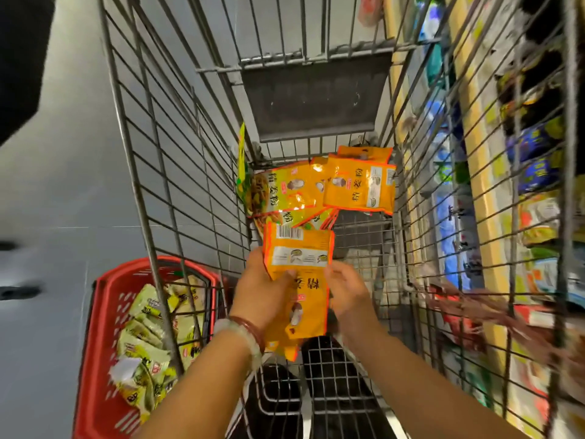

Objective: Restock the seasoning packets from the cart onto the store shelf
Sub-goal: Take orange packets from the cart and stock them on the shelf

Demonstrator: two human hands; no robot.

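Inside the wire cart (pixel 177 172) I hold a stack of orange seasoning packets (pixel 299 255) upright, back side with barcode facing me. My left hand (pixel 259 289) grips the stack's left edge, thumb on front. On the stack's right edge rest the fingers of my right hand (pixel 348 293). Further in, several more orange packets (pixel 359 185) lie loose on the cart floor against its far end, with a green-and-yellow packet (pixel 262 191) at their left.
A red basket (pixel 104 312) of pale green packets stands on the floor left of the cart. The store shelf (pixel 481 172) with assorted packaged goods runs along the right side, seen through the cart's wire wall. Grey floor lies at left.
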